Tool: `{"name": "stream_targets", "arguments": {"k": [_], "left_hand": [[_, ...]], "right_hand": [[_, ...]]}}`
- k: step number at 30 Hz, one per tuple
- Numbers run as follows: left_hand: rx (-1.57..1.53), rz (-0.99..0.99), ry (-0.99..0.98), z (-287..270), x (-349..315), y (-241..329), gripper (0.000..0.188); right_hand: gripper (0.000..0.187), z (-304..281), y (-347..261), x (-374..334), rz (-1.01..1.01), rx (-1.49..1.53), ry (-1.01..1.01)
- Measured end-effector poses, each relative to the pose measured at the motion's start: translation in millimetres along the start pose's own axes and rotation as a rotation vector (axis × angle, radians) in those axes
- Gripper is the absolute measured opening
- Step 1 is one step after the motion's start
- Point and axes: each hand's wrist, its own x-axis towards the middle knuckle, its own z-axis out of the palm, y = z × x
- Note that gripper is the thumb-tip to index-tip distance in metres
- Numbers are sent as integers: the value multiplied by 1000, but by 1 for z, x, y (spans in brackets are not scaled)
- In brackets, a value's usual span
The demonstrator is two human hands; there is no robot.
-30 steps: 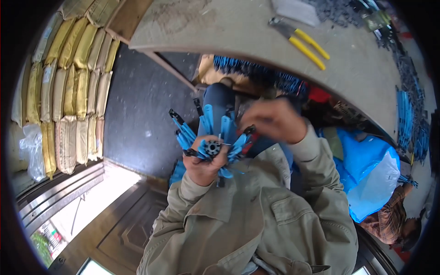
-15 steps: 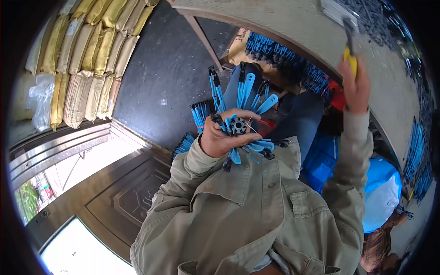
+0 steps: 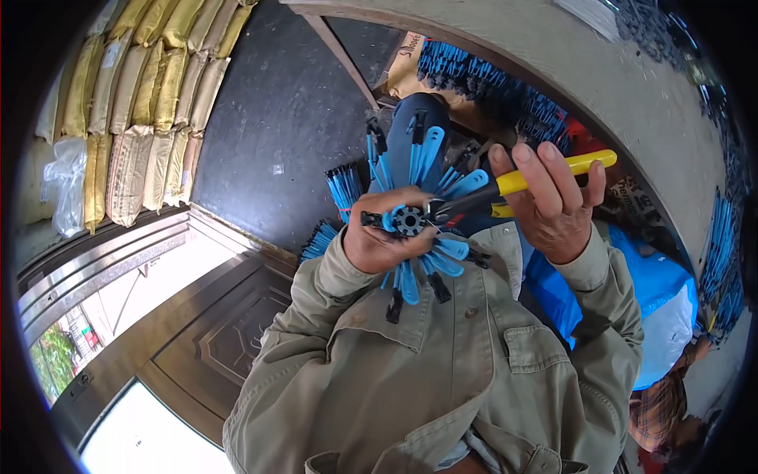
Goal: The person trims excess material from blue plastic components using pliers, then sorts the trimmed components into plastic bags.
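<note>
My left hand (image 3: pixel 377 241) is closed round a black round slotted hub (image 3: pixel 409 222), from which several flat blue plastic arms (image 3: pixel 431 150) with black clip-like ends fan out. Yellow-handled pliers (image 3: pixel 517 182) are held in my right hand (image 3: pixel 557 201), the fingers lying over the upper handle. The dark jaws of the pliers reach the hub's right edge, close by my left thumb and forefinger. A thin wire seems to be at that spot, but what the jaws grip is too small to make out.
A worktable (image 3: pixel 505 31) runs along the upper right, with bundles of blue and black parts (image 3: pixel 489 83) beneath it. More blue bundles (image 3: pixel 343 188) stand beside my leg. Stacked sacks (image 3: pixel 150 95) line the left wall. A blue and white bag (image 3: pixel 659 296) lies at right.
My right hand has come down and left from above the worktable, bringing the pliers to the hub. My left hand stays in nearly the same place, still holding the hub.
</note>
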Motion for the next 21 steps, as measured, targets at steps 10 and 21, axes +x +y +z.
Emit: {"name": "stream_targets", "arguments": {"k": [10, 21], "left_hand": [[4, 0, -33, 0, 1, -3, 32], [-35, -6, -225, -10, 6, 15, 48]], "right_hand": [[18, -26, -7, 3, 139, 380, -351], [37, -12, 54, 22, 140, 1799, -1374]]}}
